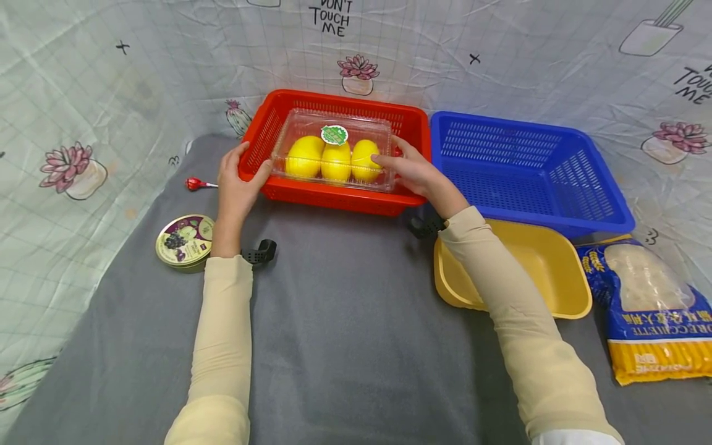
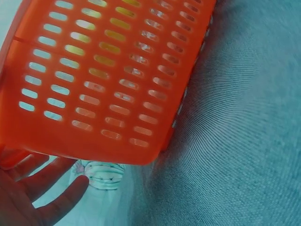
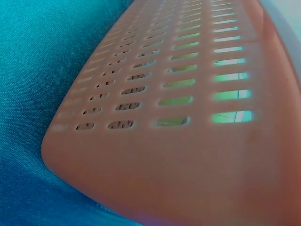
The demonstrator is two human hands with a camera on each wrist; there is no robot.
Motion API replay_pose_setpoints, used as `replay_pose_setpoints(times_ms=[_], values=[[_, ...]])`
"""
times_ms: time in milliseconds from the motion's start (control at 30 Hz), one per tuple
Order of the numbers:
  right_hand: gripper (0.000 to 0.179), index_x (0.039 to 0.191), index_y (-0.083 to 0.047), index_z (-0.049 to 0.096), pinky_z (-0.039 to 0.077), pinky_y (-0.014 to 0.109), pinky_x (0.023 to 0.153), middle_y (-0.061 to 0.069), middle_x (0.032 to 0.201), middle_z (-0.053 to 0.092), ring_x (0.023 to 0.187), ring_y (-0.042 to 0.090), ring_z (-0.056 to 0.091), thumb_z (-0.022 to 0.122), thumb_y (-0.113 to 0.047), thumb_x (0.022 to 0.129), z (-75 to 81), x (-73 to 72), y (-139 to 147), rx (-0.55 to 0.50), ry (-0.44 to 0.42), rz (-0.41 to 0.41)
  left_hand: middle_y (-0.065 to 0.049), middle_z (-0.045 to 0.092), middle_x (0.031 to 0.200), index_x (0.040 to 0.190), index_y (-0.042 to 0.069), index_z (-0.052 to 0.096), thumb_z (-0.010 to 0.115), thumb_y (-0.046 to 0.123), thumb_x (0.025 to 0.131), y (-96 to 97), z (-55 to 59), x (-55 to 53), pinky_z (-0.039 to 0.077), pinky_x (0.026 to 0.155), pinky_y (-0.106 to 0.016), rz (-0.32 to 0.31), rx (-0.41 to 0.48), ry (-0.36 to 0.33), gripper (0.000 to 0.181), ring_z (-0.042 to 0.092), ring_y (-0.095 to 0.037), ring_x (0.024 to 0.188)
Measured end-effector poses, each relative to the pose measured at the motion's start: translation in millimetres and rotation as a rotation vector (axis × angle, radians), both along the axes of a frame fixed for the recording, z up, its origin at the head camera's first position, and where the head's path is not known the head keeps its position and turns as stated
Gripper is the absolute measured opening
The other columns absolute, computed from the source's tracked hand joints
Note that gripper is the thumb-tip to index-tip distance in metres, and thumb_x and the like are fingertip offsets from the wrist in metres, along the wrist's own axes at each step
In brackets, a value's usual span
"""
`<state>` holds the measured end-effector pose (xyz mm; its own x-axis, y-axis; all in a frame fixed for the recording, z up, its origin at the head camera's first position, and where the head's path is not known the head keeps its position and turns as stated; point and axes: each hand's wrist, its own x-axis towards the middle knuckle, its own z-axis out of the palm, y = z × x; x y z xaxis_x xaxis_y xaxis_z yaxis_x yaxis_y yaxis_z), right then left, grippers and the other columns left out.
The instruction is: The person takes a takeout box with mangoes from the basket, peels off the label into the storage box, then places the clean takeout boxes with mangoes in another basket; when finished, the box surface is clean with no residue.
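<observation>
A red basket (image 1: 334, 203) stands at the back, and inside it a clear plastic box (image 1: 364, 125) leans with its lid facing up. Three yellow fruits (image 1: 336, 162) show through the box below a green and white sticker. My left hand (image 1: 236, 179) grips the basket's left front corner, thumb over the rim and fingers outside. In the left wrist view, those fingers (image 2: 70, 195) spread beside the basket's perforated wall (image 2: 101, 141). With the thumb on its front, my right hand (image 1: 414, 170) holds the box's right end. The right wrist view shows basket wall (image 3: 141, 165); the hand is hidden there.
Right of the red basket sits a blue basket (image 1: 606, 170), with a yellow tub (image 1: 578, 303) in front of it, partly under my right arm. A blue and yellow pasta bag (image 1: 653, 309) lies farther right. On the left are a round tin (image 1: 186, 241) and a lollipop (image 1: 194, 183).
</observation>
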<state>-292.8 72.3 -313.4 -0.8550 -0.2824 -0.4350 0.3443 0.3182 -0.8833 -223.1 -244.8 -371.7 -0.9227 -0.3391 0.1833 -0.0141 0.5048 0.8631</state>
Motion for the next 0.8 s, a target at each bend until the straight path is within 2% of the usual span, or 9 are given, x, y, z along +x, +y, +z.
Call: replay_pose_setpoints(times_ms=[433,667,800], values=[[0.088,0.158,-0.029,0.002,0.030,0.047,0.114,0.000,0.162,0.010,0.142,0.024,0.027,0.063,-0.031,0.094,3.6,1.0,3,-0.015,-0.011,-0.009,-0.008,0.034,0.153,0.148,0.016,0.042,0.057,0.046,0.093,-2.7,-1.3,2.1,0.033,0.113,-0.041,-0.018,-0.022,0.020,0.064,0.034,-0.026,0.138],[0.085,0.158,-0.025,0.001,0.028,0.048,0.115,0.004,0.161,0.012,0.140,0.025,0.029,0.060,-0.027,0.097,10.1,2.5,6,-0.069,-0.015,0.007,-0.009,0.039,0.149,0.146,0.012,0.046,0.053,0.041,0.097,-4.0,-2.8,1.4,0.029,0.115,-0.035,-0.028,-0.012,0.085,0.057,0.035,-0.023,0.138],[0.085,0.158,-0.024,-0.001,0.028,0.048,0.115,0.005,0.161,0.013,0.140,0.024,0.030,0.058,-0.025,0.097,13.4,5.1,7,-0.079,-0.012,0.009,-0.008,0.037,0.150,0.146,0.013,0.045,0.051,0.041,0.097,-3.9,-2.4,1.7,0.029,0.115,-0.037,-0.031,-0.005,0.073,0.056,0.035,-0.024,0.138]])
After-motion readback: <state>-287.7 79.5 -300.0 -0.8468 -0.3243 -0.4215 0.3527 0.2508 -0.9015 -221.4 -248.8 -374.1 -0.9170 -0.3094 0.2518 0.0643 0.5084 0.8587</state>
